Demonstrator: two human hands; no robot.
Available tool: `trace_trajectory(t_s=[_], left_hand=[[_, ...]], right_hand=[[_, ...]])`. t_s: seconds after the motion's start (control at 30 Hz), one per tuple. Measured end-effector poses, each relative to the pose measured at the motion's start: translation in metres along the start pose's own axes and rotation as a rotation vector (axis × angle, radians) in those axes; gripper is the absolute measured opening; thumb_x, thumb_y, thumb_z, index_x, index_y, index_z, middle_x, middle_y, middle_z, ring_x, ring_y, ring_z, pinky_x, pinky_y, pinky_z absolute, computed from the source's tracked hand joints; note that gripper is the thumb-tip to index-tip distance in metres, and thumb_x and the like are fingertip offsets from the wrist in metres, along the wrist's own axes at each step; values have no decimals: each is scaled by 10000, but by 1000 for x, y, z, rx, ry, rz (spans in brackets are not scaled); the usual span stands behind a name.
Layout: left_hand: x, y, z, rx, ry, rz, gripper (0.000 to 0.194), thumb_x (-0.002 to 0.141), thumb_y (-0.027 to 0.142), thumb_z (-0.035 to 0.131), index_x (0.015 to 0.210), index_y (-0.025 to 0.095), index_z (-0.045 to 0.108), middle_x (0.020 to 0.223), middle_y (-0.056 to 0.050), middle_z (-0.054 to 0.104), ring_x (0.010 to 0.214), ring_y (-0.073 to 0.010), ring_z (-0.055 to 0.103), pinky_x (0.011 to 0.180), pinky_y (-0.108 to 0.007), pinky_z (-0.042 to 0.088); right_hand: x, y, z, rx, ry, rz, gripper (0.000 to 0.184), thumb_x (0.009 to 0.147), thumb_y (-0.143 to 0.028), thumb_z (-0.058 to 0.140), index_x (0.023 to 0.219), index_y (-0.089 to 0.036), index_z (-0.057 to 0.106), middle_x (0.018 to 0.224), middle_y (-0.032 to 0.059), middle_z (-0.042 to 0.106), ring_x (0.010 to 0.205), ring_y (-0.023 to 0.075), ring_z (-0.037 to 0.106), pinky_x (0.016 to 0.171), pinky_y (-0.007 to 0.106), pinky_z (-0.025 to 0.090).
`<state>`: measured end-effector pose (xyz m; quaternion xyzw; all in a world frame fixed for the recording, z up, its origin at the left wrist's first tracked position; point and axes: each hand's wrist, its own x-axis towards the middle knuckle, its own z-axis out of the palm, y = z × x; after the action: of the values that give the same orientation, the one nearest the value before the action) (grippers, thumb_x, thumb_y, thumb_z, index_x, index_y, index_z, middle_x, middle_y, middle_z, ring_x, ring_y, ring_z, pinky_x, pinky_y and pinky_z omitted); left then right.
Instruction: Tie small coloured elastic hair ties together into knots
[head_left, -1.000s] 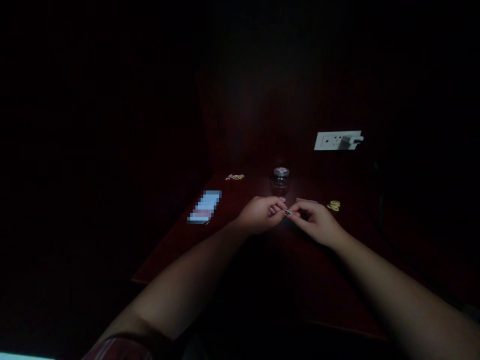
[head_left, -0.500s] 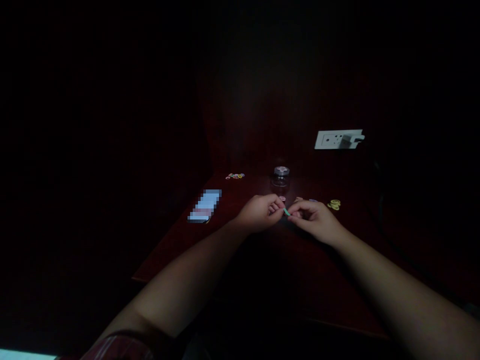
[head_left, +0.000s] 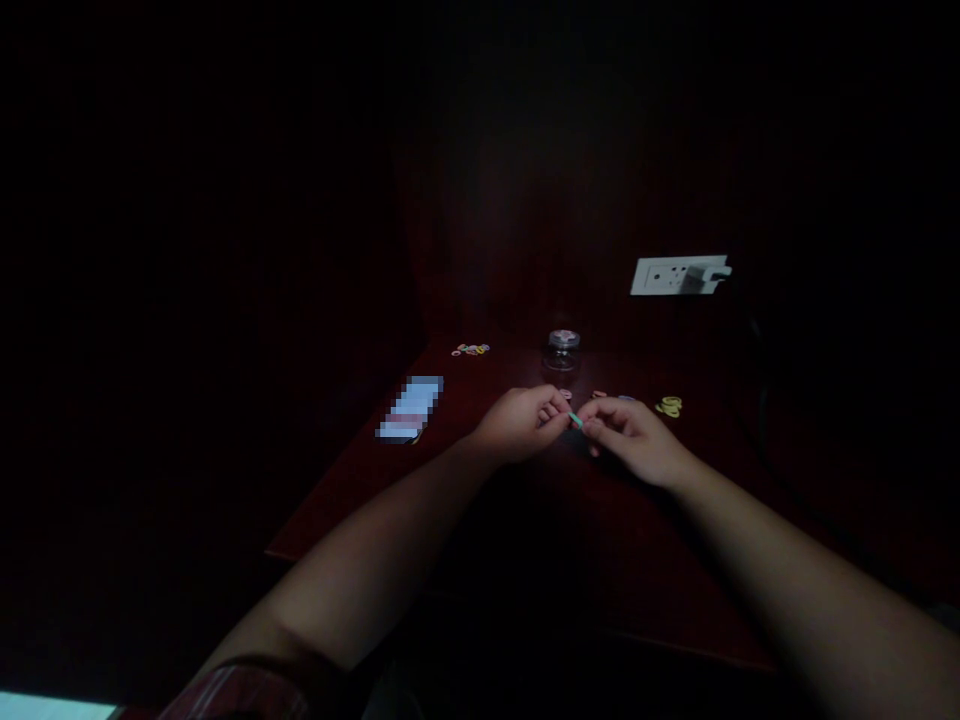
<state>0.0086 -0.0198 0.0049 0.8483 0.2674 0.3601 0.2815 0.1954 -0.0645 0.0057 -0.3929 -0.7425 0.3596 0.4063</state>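
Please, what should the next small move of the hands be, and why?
Perhaps the left hand should release the small green band, leaving it with the right hand: both appear to pinch it, and one grip may suffice to lay it on the table, where yellow bands lie grouped together.

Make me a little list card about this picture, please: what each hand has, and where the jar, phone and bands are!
Left hand: pinches one end of a green band
Right hand: pinches its other end
Jar: on the table, beyond the hands, lid on top
Phone: left of the left hand, screen blurred out
Yellow bands: just beyond the right hand, towards the right
Mixed-colour bands: beyond the phone
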Motion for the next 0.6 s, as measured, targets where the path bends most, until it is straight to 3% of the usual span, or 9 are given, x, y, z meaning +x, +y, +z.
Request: trace_trajectory(t_s=[0.37, 0.6], left_hand=[[0, 5, -3, 111, 15, 31, 92, 814, 190, 544, 870, 136, 593, 791, -28, 666, 677, -99, 604, 639, -209, 484], [0, 4, -4, 226, 104, 20, 144, 861, 259, 505, 929, 153, 576, 812, -36, 659, 688, -119, 601, 625, -222, 462]], right_hand=[[-1, 0, 1, 121, -108, 24, 215, 786, -373, 622, 790, -183, 522, 576, -34, 540, 503, 104, 522, 493, 225, 395], [-1, -4, -2, 163, -140, 60, 240, 762, -389, 652, 777, -172, 552, 565, -22, 560, 510, 112, 531, 519, 242, 419]])
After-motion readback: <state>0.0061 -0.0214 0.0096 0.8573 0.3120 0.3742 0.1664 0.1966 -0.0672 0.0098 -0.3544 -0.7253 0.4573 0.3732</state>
